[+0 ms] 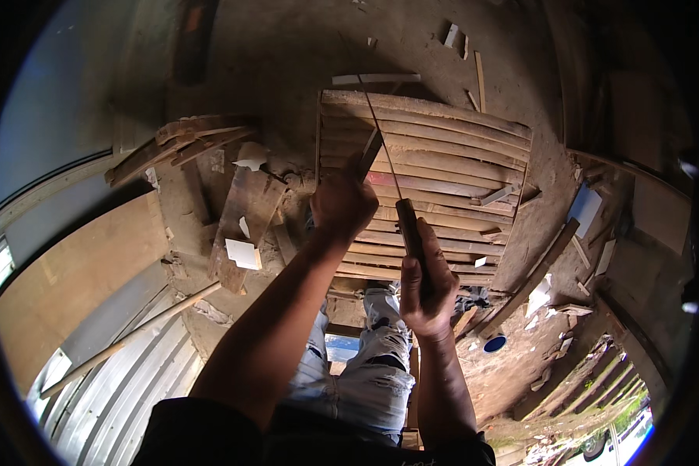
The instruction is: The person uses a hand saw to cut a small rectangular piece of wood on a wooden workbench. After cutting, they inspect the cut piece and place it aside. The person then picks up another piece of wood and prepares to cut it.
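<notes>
My right hand (427, 291) is wrapped round the dark handle of a handsaw (412, 229). The saw's long thin blade, seen nearly edge-on, runs up and away to the left, above a low table of wooden slats (443, 190). Closed round a short, dark, narrow piece of wood (371, 152), my left hand (343, 203) is over the table's left side. The upper end of this piece meets the blade in the picture; whether they touch I cannot tell.
Small offcuts (501, 194) lie on the slats. Boards (245, 206) and scraps are on the ground at left, near a pale pole (140, 338). On the right are a blue-white sheet (585, 208), a round blue-centred object (495, 343) and a curved plank (532, 279).
</notes>
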Motion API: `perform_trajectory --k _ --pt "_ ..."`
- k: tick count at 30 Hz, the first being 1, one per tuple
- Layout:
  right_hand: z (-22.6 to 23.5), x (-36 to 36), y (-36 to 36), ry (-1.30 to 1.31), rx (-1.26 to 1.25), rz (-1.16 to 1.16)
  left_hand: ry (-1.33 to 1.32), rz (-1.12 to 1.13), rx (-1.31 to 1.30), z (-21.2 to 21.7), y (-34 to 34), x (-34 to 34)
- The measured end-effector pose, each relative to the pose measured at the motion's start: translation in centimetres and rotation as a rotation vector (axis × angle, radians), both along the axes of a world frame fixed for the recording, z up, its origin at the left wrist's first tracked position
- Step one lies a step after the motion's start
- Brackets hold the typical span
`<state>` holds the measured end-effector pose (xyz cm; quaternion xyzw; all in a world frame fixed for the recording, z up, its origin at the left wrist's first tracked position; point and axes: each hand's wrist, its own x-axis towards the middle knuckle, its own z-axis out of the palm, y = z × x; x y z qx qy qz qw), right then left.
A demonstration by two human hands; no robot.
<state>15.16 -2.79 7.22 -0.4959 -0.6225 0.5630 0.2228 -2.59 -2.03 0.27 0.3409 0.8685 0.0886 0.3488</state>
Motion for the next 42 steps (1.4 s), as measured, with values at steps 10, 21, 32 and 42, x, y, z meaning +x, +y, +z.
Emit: perform_trajectory --k 10,21,32,42 --pt "0.2 -1.0 0.3 0.095 0.093 0.012 -0.009 0.124 0.045 -1.0 -0.9 1.2" --pt "2.7 -1.0 -0.8 -0.059 -0.044 -0.028 0.010 0.069 -0.140 -0.5 -0.4 1.5" --pt "9.0 8.1 -8.8 -0.248 0.150 0.132 0.161 0.035 -0.109 -1.4 -0.7 1.7" --pt "12.5 10.6 -9.2 -0.246 -0.075 0.124 0.124 0.065 -0.018 -1.6 -1.1 2.2"
